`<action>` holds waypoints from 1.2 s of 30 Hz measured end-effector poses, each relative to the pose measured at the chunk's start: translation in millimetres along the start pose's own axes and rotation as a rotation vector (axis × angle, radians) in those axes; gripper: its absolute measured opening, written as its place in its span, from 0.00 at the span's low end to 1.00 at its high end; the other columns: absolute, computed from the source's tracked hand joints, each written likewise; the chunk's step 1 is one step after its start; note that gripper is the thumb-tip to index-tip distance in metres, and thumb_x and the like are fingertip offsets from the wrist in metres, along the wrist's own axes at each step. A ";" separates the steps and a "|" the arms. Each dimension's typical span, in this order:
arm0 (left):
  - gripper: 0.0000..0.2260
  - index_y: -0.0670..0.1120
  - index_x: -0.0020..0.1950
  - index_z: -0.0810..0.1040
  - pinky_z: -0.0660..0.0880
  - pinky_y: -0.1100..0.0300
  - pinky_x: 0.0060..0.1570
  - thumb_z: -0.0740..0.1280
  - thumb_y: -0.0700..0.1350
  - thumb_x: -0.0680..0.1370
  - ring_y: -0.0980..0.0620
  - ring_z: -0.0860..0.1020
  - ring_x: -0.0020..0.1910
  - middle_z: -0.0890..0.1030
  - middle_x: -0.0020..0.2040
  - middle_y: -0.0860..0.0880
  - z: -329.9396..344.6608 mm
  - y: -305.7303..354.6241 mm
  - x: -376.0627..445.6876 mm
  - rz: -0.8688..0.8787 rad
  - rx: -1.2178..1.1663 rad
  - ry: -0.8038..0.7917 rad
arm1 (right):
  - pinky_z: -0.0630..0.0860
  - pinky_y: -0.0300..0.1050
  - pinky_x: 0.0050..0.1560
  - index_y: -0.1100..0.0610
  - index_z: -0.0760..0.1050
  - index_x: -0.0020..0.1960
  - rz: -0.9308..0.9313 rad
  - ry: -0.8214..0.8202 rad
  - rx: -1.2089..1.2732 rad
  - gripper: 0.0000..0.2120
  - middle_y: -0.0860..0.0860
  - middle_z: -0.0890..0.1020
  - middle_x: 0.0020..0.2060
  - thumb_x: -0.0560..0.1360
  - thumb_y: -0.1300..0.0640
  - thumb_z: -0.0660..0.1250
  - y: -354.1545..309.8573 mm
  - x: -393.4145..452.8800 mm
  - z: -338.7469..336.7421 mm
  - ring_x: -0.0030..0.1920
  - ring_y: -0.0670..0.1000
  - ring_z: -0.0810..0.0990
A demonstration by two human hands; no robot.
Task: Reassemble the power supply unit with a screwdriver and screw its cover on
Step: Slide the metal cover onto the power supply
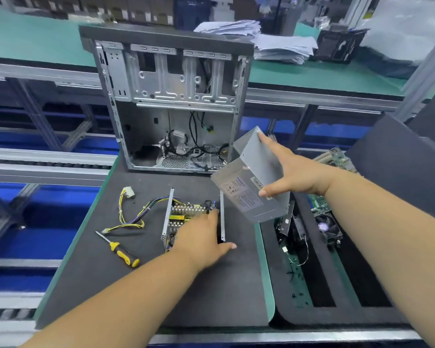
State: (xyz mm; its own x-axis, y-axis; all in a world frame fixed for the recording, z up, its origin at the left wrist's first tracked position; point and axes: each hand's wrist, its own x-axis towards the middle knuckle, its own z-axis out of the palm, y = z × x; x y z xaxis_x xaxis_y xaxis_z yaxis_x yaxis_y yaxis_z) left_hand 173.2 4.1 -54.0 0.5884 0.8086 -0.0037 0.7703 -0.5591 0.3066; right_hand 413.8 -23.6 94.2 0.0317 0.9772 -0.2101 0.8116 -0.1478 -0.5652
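Holding one cover (pixel 249 182) aloft, right hand (pixel 294 172) gripping, left hand (pixel 201 237) spread, seemingly touching one open unit (pixel 186 214), one screwdriver (pixel 119 249)

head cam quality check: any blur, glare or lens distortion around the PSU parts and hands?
Head view: strong wide-angle bending, conveyor rails and bench edges curve toward the borders. Background shelves and paper stack are soft and smeared. Centre is sharper: PSU base, screwdriver and cover read clearly, though the cover's label text stays illegible. Lighting is flat and even; no harsh glare on the left hand or right hand.
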 end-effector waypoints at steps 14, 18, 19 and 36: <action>0.37 0.54 0.76 0.61 0.75 0.55 0.56 0.73 0.58 0.71 0.46 0.78 0.60 0.80 0.61 0.49 -6.1 5.6 5.7 0.054 -0.158 -0.137 | 0.59 0.43 0.66 0.32 0.36 0.76 -0.095 -0.094 -0.004 0.64 0.40 0.53 0.76 0.60 0.43 0.81 7.6 5.5 1.8 0.73 0.46 0.57; 0.36 0.58 0.77 0.52 0.75 0.54 0.57 0.68 0.57 0.75 0.48 0.78 0.58 0.81 0.59 0.51 -28.8 -24.3 -2.2 0.127 -0.163 -0.172 | 0.60 0.46 0.70 0.34 0.35 0.76 -0.120 -0.111 -0.049 0.64 0.41 0.54 0.76 0.61 0.43 0.81 -5.8 11.5 7.7 0.75 0.48 0.56; 0.29 0.57 0.75 0.57 0.75 0.54 0.56 0.66 0.55 0.77 0.49 0.79 0.57 0.81 0.58 0.53 -35.5 -34.3 -3.4 0.116 -0.154 -0.082 | 0.59 0.49 0.72 0.33 0.35 0.76 -0.127 -0.114 -0.070 0.64 0.42 0.53 0.76 0.60 0.42 0.81 -10.4 12.9 8.5 0.76 0.49 0.55; 0.20 0.49 0.72 0.70 0.64 0.53 0.72 0.65 0.44 0.80 0.47 0.68 0.71 0.71 0.71 0.48 -44.5 -140.1 38.0 -0.169 -0.527 -0.005 | 0.51 0.61 0.76 0.25 0.28 0.69 -0.077 -0.347 -0.459 0.65 0.53 0.37 0.79 0.56 0.34 0.79 -91.6 63.4 71.6 0.78 0.54 0.36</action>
State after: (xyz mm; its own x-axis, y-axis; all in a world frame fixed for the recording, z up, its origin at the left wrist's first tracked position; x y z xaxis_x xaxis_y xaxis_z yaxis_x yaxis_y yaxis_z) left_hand 76.7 121.3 -54.7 0.4697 0.8774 -0.0982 0.6276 -0.2536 0.7361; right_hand 299.7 40.9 75.5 -0.1680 0.8637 -0.4752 0.9762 0.0787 -0.2021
